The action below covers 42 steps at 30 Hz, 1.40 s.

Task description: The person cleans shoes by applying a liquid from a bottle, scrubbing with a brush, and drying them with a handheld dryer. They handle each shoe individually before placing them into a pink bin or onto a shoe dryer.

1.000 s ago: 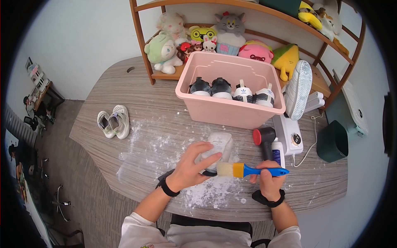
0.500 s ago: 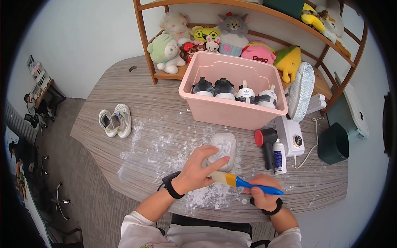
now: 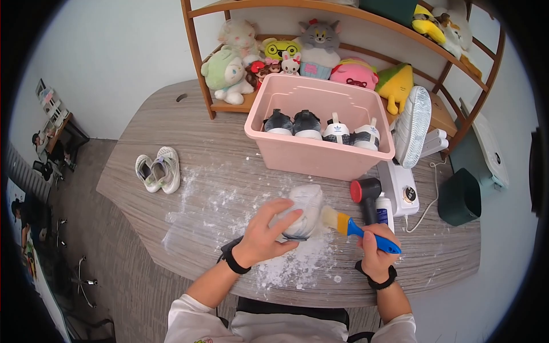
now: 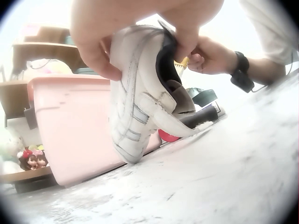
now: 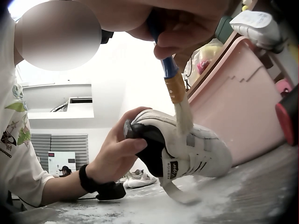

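Observation:
My left hand (image 3: 264, 235) grips a white shoe (image 3: 309, 207) by its heel end, thumb at the dark-lined opening. In the left wrist view the shoe (image 4: 133, 102) is tilted, toe down at the tabletop, with a loose strap (image 4: 168, 122) hanging from it. My right hand (image 3: 377, 256) holds a paintbrush (image 3: 343, 223) by its blue handle. Its pale bristles (image 5: 183, 120) lie against the shoe's side in the right wrist view. White powder (image 3: 294, 267) is scattered over the table around and in front of the shoe.
Behind stands a pink bin (image 3: 320, 157) holding several shoes. To the right are a black-and-red handheld device (image 3: 366, 194), a white bottle (image 3: 385, 210) and a white appliance (image 3: 400, 186) with a shoe (image 3: 413, 128) on it. Small shoes (image 3: 158, 170) sit at left; plush toys fill the shelf.
The brush went down toward my left fingers, then up and right to the shoe's right side. My left hand has turned the shoe, so its sole faces the head view less.

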Available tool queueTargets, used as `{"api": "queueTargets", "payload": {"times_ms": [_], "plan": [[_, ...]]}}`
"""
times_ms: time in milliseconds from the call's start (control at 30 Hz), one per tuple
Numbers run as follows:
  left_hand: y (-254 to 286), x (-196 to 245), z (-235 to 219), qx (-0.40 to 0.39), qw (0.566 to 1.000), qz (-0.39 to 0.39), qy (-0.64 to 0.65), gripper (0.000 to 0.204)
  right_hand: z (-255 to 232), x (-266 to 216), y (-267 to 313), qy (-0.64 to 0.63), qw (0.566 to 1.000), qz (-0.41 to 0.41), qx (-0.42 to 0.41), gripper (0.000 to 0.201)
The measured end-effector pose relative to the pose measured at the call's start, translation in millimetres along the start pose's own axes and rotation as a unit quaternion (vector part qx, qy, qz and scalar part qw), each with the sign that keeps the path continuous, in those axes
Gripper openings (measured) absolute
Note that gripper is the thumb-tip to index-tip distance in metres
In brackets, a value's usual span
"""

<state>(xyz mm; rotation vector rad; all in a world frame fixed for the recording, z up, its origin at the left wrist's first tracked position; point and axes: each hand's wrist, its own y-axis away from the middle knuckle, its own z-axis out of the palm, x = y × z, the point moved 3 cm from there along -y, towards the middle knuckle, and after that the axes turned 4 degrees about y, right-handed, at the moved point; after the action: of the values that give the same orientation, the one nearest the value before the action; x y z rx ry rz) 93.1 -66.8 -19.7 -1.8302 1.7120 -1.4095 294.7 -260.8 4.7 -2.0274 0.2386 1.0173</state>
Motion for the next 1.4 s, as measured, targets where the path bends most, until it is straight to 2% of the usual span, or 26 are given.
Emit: {"api": "queueTargets", "payload": {"times_ms": [33, 67, 100, 133, 167, 200, 233, 300, 367, 433, 467, 567, 600, 733, 800, 933, 1067, 1133, 1167, 1233, 1300, 1333, 1400], "plan": [[0, -1, -1, -0.001, 1.000, 0.002, 0.002, 0.080, 1, 1, -3, 0.028, 0.999, -0.026, -0.009, 0.007], [1, -4, -2, 0.015, 0.999, -0.029, 0.017, 0.080, 1, 0, -7, 0.030, 0.999, -0.026, -0.007, 0.007], [3, -6, -4, 0.032, 0.997, -0.060, 0.032, 0.080, 2, -4, -12, 0.067, 0.996, -0.065, -0.015, 0.010], [5, -6, -4, 0.031, 0.997, -0.060, 0.034, 0.080, 4, -7, -16, 0.103, 0.989, -0.104, -0.024, 0.013], [9, -8, -5, 0.035, 0.992, -0.108, 0.047, 0.078, 5, -7, -20, 0.104, 0.989, -0.103, -0.023, 0.013], [11, -11, -5, 0.038, 0.985, -0.156, 0.059, 0.076, 8, -8, -24, 0.145, 0.979, -0.136, -0.051, 0.016], [9, -10, -4, 0.037, 0.985, -0.155, 0.060, 0.076, 11, -9, -24, 0.185, 0.965, -0.167, -0.079, 0.018], [8, -13, -7, 0.091, 0.962, -0.242, 0.093, 0.068, 18, -4, -22, 0.228, 0.952, -0.176, -0.107, 0.023], [5, -21, -10, 0.092, 0.965, -0.230, 0.088, 0.064, 22, 3, -19, 0.271, 0.935, -0.183, -0.136, 0.027], [2, -27, -16, 0.074, 0.961, -0.267, 0.024, 0.056, 28, 12, -15, 0.317, 0.909, -0.186, -0.198, 0.036], [1, -30, -19, 0.073, 0.961, -0.266, 0.025, 0.056, 30, 16, -12, 0.318, 0.909, -0.185, -0.198, 0.036], [5, -45, -24, 0.025, 0.911, -0.406, 0.071, 0.046, 37, 21, -6, 0.342, 0.894, -0.173, -0.233, 0.045], [4, -45, -25, 0.018, 0.909, -0.413, 0.051, 0.046, 39, 21, -5, 0.352, 0.885, -0.164, -0.256, 0.046], [7, -50, -27, 0.010, 0.909, -0.416, -0.001, 0.045, 45, 29, 2, 0.363, 0.869, -0.151, -0.301, 0.046], [9, -51, -27, 0.018, 0.931, -0.360, -0.061, 0.046, 45, 27, 2, 0.357, 0.870, -0.150, -0.306, 0.046], [9, -50, -28, -0.003, 0.938, -0.335, -0.088, 0.050, 44, 29, 3, 0.353, 0.869, -0.150, -0.313, 0.045], [1, -42, -29, -0.071, 0.911, -0.404, -0.043, 0.053, 42, 34, 2, 0.344, 0.873, -0.158, -0.308, 0.041], [3, -44, -29, -0.094, 0.895, -0.435, -0.025, 0.057, 38, 37, -2, 0.302, 0.901, -0.159, -0.268, 0.035], [6, -46, -29, -0.070, 0.906, -0.416, -0.007, 0.058, 37, 35, -5, 0.301, 0.901, -0.159, -0.268, 0.035], [6, -45, -30, -0.046, 0.916, -0.399, 0.011, 0.061, 29, 28, -16, 0.321, 0.923, -0.099, -0.190, 0.029], [-3, -35, -33, 0.006, 0.948, -0.309, 0.074, 0.065, 22, 36, -17, 0.355, 0.916, -0.093, -0.161, 0.030], [-4, -35, -34, 0.005, 0.948, -0.309, 0.074, 0.065, 18, 39, -18, 0.389, 0.908, -0.086, -0.130, 0.031], [-7, -32, -36, -0.062, 0.975, -0.210, 0.026, 0.064, 14, 37, -21, 0.425, 0.896, -0.061, -0.111, 0.035]]}}
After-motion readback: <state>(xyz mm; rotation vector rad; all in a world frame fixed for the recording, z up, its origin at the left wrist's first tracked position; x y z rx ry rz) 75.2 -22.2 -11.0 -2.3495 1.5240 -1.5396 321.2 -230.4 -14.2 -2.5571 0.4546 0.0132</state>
